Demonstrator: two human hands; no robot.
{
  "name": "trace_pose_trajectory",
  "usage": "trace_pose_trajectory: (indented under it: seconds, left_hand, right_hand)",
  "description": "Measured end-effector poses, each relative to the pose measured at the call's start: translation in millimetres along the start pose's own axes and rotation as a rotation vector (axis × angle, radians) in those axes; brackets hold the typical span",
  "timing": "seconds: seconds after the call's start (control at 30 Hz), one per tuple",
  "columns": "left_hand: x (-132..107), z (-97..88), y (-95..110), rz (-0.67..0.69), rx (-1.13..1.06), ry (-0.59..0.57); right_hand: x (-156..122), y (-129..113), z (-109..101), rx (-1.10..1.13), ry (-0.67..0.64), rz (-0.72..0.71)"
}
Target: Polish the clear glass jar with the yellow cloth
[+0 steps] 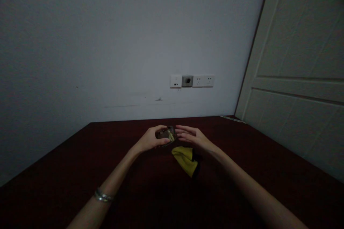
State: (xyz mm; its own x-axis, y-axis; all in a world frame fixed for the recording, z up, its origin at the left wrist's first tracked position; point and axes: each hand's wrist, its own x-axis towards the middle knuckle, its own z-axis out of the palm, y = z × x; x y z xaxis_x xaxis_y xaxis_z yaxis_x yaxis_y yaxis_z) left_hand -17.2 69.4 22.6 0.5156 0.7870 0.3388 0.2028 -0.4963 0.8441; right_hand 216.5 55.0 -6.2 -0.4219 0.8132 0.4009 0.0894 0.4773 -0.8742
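My left hand (150,139) is curled round a small clear, glass-like object (169,135), with the thumb on its near side and the fingers on the far side. Its exact kind is hard to make out in the dim light; a yellowish patch shows through or on it. At its right side is my right hand (192,136), fingers stretched out and slightly apart, the tips close to the object. Whether they touch it I cannot tell. A crumpled yellow cloth (186,159) with a black edge lies on the table just below the hands.
The dark red tabletop (80,171) runs back to a pale wall (120,43). Sockets (203,81) are set in the wall above the table's far edge. A panelled door or cabinet side (295,61) borders the table on the right.
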Motion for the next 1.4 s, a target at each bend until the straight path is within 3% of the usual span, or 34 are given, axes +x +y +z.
trace_pose_trajectory:
  seconds: [0.23,0.37,0.6,0.83,1.2,1.4]
  left_hand:
    - [-3,1.3,10,0.091,0.253,-0.100]
    - [-5,3.2,9,0.091,0.256,-0.055]
    - [1,4.0,-11,-0.018,0.045,0.046]
    - [5,10.0,-39,-0.042,-0.093,0.030]
    - [3,24.5,-54,-0.028,-0.019,0.042]
    - [17,40.3,-38,-0.012,0.083,0.122]
  right_hand:
    - [-1,4,11,0.162,-0.022,0.039]
    - [-2,10,19,0.208,-0.001,0.037]
    - [2,31,30,0.236,0.174,0.004]
    - [1,45,37,0.208,0.232,-0.002]
    - [-8,45,19,-0.023,0.154,0.028]
    - [-6,25,-18,-0.245,0.121,0.024]
